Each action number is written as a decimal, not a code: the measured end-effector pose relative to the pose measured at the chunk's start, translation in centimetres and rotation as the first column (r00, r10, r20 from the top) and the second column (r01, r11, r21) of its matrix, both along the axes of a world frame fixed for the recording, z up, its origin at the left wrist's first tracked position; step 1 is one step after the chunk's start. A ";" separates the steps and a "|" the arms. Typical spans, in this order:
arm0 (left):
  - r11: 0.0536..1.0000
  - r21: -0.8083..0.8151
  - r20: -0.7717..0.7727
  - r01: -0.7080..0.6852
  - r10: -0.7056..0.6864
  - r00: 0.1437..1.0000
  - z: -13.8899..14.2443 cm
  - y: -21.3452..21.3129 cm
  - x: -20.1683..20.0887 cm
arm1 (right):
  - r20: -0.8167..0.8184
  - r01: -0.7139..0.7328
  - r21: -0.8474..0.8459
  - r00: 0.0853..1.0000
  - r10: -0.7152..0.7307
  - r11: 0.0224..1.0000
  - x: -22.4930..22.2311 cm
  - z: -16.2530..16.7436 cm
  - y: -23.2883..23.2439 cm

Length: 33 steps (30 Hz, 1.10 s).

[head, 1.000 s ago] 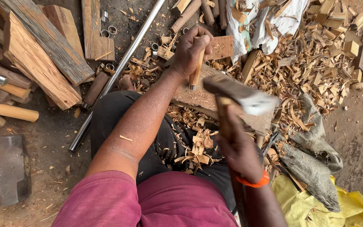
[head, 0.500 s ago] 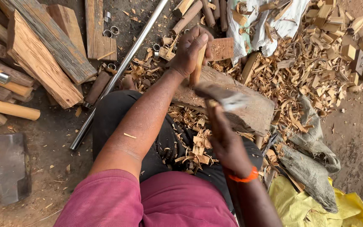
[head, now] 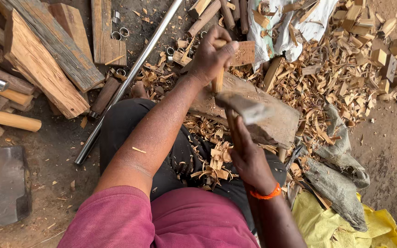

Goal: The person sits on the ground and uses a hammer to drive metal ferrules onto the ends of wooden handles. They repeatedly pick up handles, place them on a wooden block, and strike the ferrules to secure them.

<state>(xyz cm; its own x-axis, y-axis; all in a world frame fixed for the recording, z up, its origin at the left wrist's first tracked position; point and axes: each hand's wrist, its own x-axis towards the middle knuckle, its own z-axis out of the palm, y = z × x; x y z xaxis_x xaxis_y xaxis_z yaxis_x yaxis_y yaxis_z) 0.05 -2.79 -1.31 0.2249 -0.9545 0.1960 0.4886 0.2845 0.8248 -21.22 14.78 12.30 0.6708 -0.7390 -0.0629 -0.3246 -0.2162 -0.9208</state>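
Nearest, the right hand (head: 249,158) grips a hatchet (head: 244,108), fingers closed on its handle, blade over the chopping block (head: 272,124). Just beyond, the left hand (head: 210,57) clasps a wooden peg (head: 218,82) upright on the block's far edge, its long axis vertical.

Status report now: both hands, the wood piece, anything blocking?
Left hand shut on wooden stick, stood upright on chopping block. Right hand shut on hatchet, blade blurred beside the stick. Shavings on lap; nothing blocking.
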 end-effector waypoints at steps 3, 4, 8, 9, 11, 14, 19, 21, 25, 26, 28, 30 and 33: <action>1.000 -0.027 0.011 0.014 -0.013 1.000 -0.2 -0.2 -0.3 | -0.101 0.037 0.030 0.994 -0.034 0.999 -0.2 -0.3 0.4; 0.999 -0.025 0.022 0.034 -0.033 0.999 -0.5 0.0 -0.4 | -0.036 0.040 0.079 0.999 -0.037 0.996 -0.7 0.1 0.4; 0.994 -0.102 0.207 -0.024 0.045 0.977 -1.2 -0.1 -0.5 | -0.054 0.153 0.070 0.987 -0.149 0.986 -2.1 2.9 0.4; 0.995 -0.094 0.230 -0.031 0.052 0.972 -1.2 -0.2 -0.5 | -0.069 0.164 0.053 0.985 -0.160 0.985 -2.0 3.2 0.2; 0.995 -0.085 0.274 -0.052 0.074 0.959 -1.1 -0.3 -0.4 | -0.097 0.199 0.019 0.976 -0.196 0.980 -1.3 2.9 0.0; 0.994 -0.059 0.294 -0.092 0.105 0.950 -0.7 -0.2 -0.4 | -0.146 0.019 -0.172 0.988 -0.044 0.985 0.4 0.3 0.0; 0.990 -0.083 0.460 -0.112 0.138 0.877 -0.5 0.3 -0.5 | -0.360 0.133 -0.074 0.921 -0.150 0.988 -2.2 -0.4 0.7; 0.979 -0.124 0.530 -0.162 0.203 0.823 -0.5 0.2 -0.8 | -0.315 0.254 -0.030 0.916 -0.251 0.967 -3.7 0.6 0.8; 0.947 -0.216 0.606 -0.240 0.322 0.727 -0.5 0.3 -0.7 | -0.220 0.359 0.134 0.920 -0.325 0.924 -2.7 1.1 0.5; 0.955 -0.184 0.612 -0.234 0.297 0.733 -0.5 0.3 -0.6 | -0.306 0.400 0.149 0.888 -0.343 0.904 -1.9 0.9 0.3; 0.969 -0.123 0.614 -0.215 0.244 0.750 -0.5 0.2 -0.4 | -0.153 0.116 -0.059 0.981 -0.123 0.992 0.0 0.5 -0.1; 0.944 -0.238 0.613 -0.229 0.329 0.718 -0.5 0.1 -0.4 | 0.035 0.307 0.236 0.945 -0.324 0.922 1.2 0.7 -0.3; 0.956 -0.164 0.595 -0.243 0.293 0.749 -0.9 0.2 -0.7 | -0.030 0.462 0.415 0.868 -0.496 0.784 1.3 2.8 -0.1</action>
<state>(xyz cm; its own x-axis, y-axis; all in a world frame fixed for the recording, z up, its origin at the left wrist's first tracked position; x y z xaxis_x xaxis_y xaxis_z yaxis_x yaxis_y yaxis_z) -0.66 -2.56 -2.24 0.2799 -0.8508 0.4447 -0.2118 0.3971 0.8930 -19.89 14.66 15.06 0.2523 -0.8883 -0.3837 -0.2139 0.3355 -0.9174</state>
